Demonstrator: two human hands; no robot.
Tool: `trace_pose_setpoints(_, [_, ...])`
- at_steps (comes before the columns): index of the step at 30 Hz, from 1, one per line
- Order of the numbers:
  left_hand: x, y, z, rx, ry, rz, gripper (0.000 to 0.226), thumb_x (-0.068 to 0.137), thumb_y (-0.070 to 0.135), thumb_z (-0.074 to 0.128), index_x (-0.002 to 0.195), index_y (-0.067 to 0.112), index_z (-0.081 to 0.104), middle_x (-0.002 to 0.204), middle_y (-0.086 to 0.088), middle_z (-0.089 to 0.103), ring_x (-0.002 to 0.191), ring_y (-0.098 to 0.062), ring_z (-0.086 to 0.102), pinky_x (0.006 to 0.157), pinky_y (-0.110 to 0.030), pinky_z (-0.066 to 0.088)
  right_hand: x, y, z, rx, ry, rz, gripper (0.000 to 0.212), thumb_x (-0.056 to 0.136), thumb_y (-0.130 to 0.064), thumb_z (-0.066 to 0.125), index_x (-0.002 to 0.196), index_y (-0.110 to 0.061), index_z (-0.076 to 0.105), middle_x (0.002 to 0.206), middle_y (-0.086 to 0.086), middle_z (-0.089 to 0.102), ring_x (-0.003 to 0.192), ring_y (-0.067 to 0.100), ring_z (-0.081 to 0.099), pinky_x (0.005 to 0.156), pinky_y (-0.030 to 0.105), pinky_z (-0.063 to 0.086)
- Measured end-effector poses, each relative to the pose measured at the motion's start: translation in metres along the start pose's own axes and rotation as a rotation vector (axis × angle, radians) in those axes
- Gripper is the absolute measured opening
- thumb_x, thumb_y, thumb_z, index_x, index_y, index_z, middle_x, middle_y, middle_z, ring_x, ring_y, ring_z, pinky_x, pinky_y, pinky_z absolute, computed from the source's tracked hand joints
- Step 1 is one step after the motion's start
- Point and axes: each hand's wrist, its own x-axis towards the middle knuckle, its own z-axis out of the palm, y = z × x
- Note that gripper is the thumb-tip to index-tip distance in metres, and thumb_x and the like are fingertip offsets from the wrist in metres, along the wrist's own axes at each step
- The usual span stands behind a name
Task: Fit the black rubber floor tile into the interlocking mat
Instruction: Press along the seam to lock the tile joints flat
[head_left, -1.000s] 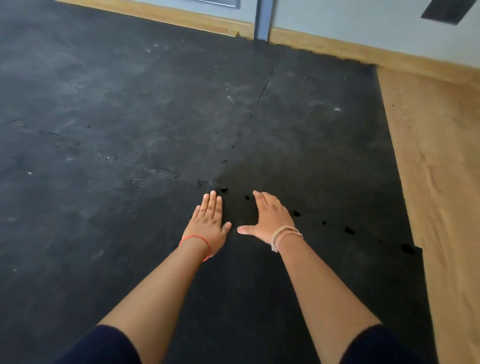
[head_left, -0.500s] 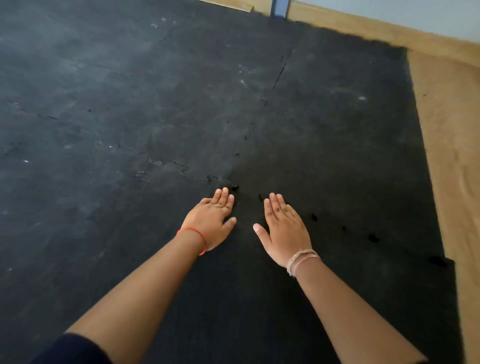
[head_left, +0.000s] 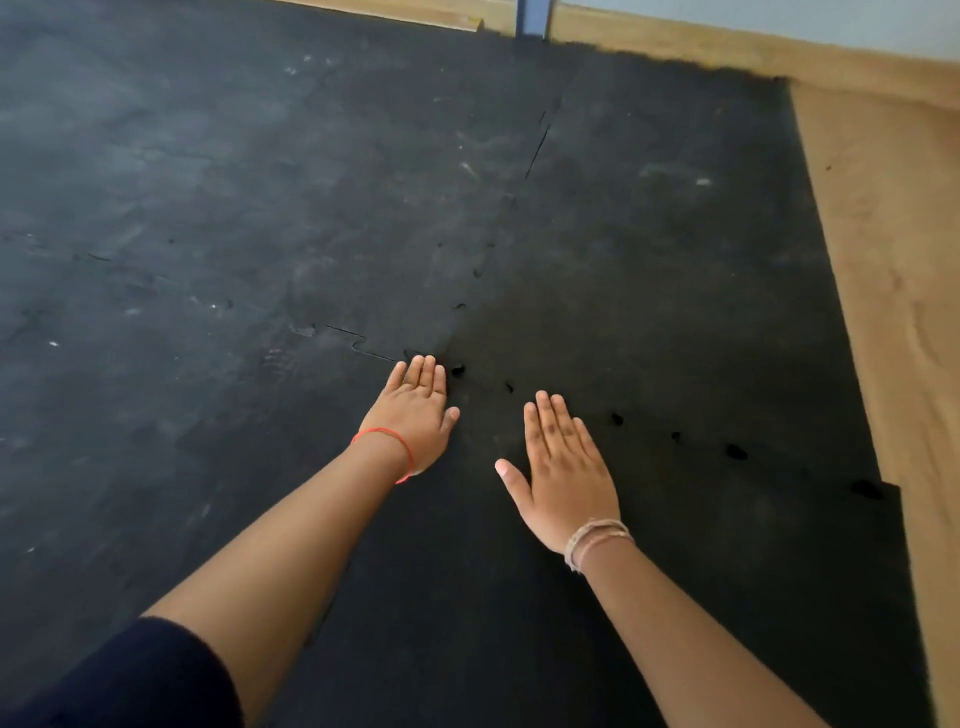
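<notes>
The black rubber floor tile (head_left: 727, 571) lies near me at the lower right, its far edge meeting the interlocking mat (head_left: 260, 208) along a toothed seam with small dark gaps (head_left: 735, 452). My left hand (head_left: 415, 415) rests flat at the tile's far left corner, fingertips at the seam. My right hand (head_left: 563, 478) lies flat on the tile just short of the seam, fingers together, thumb out. Neither hand holds anything.
Bare wooden floor (head_left: 893, 312) runs along the mat's right side. A wooden skirting board (head_left: 727, 52) and a blue-grey post (head_left: 532, 18) stand at the back wall. A long open seam (head_left: 537, 150) runs between the far tiles.
My right hand has slid back toward me and turned its fingers straight ahead. My left hand has stayed at the corner. The view has tipped downward.
</notes>
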Motion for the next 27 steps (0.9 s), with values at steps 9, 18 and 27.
trace_pose_setpoints(9, [0.016,0.017,-0.023,0.226,-0.165,-0.063,0.057,0.097,0.035,0.012,0.14,-0.002,0.014,0.152,-0.022,0.009,0.141,-0.033,0.004,0.114,-0.041,-0.006,0.002,-0.001,0.0,-0.004,-0.024,0.004,0.074,0.087,-0.057,0.004,0.144,-0.011,-0.007,0.156,0.007,-0.008,0.142,0.019,-0.011,0.113,0.033,-0.007])
trace_pose_setpoints(18, [-0.01,0.007,0.01,-0.14,-0.003,0.056,0.054,0.098,0.026,0.019,0.142,0.007,-0.005,0.154,-0.009,-0.01,0.141,-0.02,-0.011,0.114,-0.031,-0.003,0.002,-0.001,-0.001,-0.004,-0.009,0.006,0.074,0.087,-0.058,0.006,0.141,-0.011,-0.014,0.155,0.008,-0.012,0.141,0.02,-0.013,0.112,0.034,-0.009])
trace_pose_setpoints(27, [-0.001,0.019,-0.013,-0.078,-0.222,-0.045,0.062,0.097,0.036,0.02,0.141,0.004,-0.009,0.153,-0.012,-0.014,0.141,-0.023,-0.012,0.115,-0.035,0.0,0.035,0.015,-0.029,-0.025,-0.31,-0.087,0.086,0.086,-0.067,0.021,0.144,-0.012,-0.011,0.155,0.004,-0.015,0.141,0.017,-0.014,0.112,0.032,-0.005])
